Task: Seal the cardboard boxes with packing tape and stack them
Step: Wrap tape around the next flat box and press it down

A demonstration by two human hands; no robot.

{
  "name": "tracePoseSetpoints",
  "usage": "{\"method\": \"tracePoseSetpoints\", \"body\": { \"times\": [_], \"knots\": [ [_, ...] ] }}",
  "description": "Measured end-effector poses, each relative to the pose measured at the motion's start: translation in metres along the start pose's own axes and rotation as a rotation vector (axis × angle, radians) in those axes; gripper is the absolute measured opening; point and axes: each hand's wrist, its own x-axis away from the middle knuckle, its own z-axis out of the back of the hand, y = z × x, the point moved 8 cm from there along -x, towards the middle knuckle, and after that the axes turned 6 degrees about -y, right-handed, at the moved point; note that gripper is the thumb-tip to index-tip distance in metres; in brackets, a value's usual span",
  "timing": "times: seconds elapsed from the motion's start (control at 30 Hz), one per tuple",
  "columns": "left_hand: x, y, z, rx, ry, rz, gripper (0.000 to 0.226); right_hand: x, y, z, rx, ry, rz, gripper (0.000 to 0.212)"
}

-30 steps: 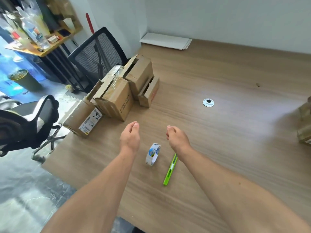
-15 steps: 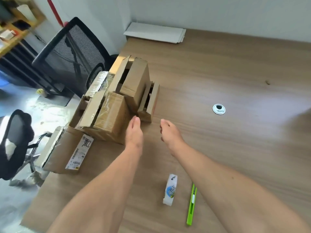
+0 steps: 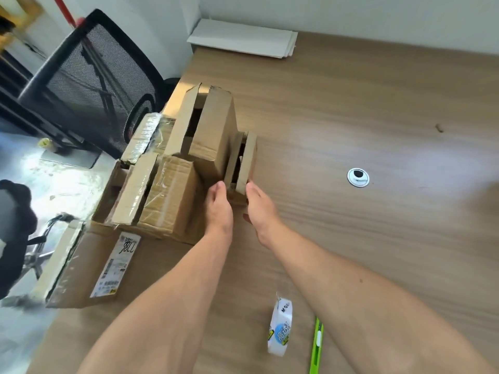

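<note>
Fingers [image 3: 221,190] of my left hand [image 3: 219,209] and right hand [image 3: 260,211], mid-reach a moment ago, now lie straight against both sides of the small box [image 3: 244,157] on the desk [image 3: 378,130], seemingly ready to pull it out for taping.

— What lies on your wooden table [image 3: 378,125] apart from the work?
— You have a round cable grommet [image 3: 357,177] near the middle, and a flat white stack [image 3: 243,39] at the far corner (against the wall). A black mesh chair [image 3: 89,76] stands on your left, beside the table.
</note>
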Motion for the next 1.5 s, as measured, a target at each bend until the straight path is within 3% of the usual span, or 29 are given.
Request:
{"method": "tracePoseSetpoints", "body": {
  "times": [0.27,0.37,0.53,0.6,0.7,0.87,1.23,1.33,1.43,1.5],
  "knots": [
    [0.056,-0.001,-0.027,-0.115,-0.097,-0.062,0.033,0.051,0.003,0.044,-0.004,0.046,0.045,0.046],
    [0.087,-0.004,-0.044,-0.154,-0.123,-0.060,0.047,0.083,0.005,0.070,0.041,0.076,0.049,0.045],
    [0.149,-0.026,-0.077,-0.193,-0.184,-0.023,0.036,0.132,0.031,0.130,0.065,0.159,0.035,0.078],
    [0.165,-0.046,-0.091,-0.163,-0.216,0.000,0.045,0.158,0.034,0.151,0.081,0.182,0.029,0.067],
    [0.193,-0.079,-0.116,-0.162,-0.285,0.061,0.052,0.195,0.043,0.187,0.089,0.216,0.045,0.027],
    [0.246,-0.112,-0.144,-0.148,-0.349,0.131,0.021,0.230,0.074,0.235,0.180,0.265,0.030,0.042],
    [0.297,-0.162,-0.169,-0.261,-0.504,0.169,0.015,0.265,0.120,0.301,0.268,0.354,-0.008,0.032],
    [0.288,-0.156,-0.165,-0.359,-0.502,0.097,0.016,0.263,0.114,0.309,0.372,0.349,0.000,0.030],
    [0.260,-0.131,-0.151,-0.474,-0.353,-0.126,0.005,0.260,0.105,0.310,0.487,0.317,0.022,0.031],
    [0.245,-0.111,-0.144,-0.478,-0.286,-0.205,0.032,0.256,0.100,0.311,0.558,0.289,0.027,0.033]
  ]
}}
